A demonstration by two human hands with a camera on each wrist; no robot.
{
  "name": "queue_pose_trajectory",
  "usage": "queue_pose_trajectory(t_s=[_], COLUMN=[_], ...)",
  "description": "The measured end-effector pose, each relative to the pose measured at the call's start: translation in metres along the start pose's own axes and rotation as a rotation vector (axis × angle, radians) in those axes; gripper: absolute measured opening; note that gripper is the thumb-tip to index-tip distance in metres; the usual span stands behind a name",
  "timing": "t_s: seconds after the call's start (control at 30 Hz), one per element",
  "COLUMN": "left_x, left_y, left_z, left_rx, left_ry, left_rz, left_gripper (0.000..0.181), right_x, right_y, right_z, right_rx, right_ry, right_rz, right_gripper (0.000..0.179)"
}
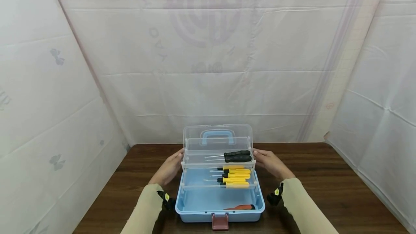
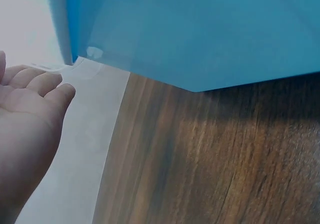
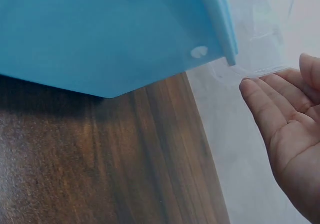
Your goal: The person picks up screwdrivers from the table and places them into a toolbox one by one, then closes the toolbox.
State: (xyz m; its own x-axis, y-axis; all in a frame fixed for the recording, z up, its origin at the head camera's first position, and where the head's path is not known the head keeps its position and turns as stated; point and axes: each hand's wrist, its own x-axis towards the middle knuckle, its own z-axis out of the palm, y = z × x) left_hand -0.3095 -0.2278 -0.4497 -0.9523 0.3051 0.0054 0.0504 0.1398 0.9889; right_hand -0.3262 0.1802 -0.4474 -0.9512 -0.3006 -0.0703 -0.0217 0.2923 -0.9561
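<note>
A light blue toolbox (image 1: pixel 198 217) stands with its transparent lid (image 1: pixel 195 131) raised and its clear trays spread. Two black screwdrivers (image 1: pixel 238 158) lie in the upper tray, several yellow-handled screwdrivers (image 1: pixel 238 176) in the lower one. On the box floor is an orange-handled tool (image 1: pixel 242 207) with a black end. My left hand (image 1: pixel 168 168) is at the left rear side of the box, its fingertips by the lid. Opposite it, my right hand (image 1: pixel 272 163) has extended fingers at the lid's right edge; in the right wrist view its fingertips (image 3: pixel 248 85) meet the clear plastic.
The box rests on a dark wooden table (image 1: pixel 312 176). A reddish latch (image 1: pixel 220 222) hangs open at the box front, and a blue handle (image 1: pixel 217 133) is on the lid. White sheeting (image 1: pixel 208 93) surrounds the table at the back and both sides.
</note>
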Motion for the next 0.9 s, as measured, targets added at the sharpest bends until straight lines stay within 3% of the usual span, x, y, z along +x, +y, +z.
queue_pose_trajectory(t_s=[0.53, 0.73, 0.9], left_x=[0.0, -0.004, -0.009], left_y=[0.011, 0.013, 0.013], left_z=[-0.001, -0.002, -0.004], left_rx=[-0.048, -0.051, -0.05], left_ry=[-0.037, -0.041, -0.04], left_rz=[0.004, 0.014, 0.025], left_gripper=[0.05, 0.05, 0.051], right_x=[0.001, 0.0, 0.0], right_y=[-0.013, -0.014, -0.015], right_z=[-0.009, -0.011, -0.009], right_rx=[0.145, 0.227, 0.228], right_ry=[-0.132, -0.152, -0.158], right_rz=[-0.039, -0.042, -0.055], right_gripper=[0.07, 0.08, 0.083])
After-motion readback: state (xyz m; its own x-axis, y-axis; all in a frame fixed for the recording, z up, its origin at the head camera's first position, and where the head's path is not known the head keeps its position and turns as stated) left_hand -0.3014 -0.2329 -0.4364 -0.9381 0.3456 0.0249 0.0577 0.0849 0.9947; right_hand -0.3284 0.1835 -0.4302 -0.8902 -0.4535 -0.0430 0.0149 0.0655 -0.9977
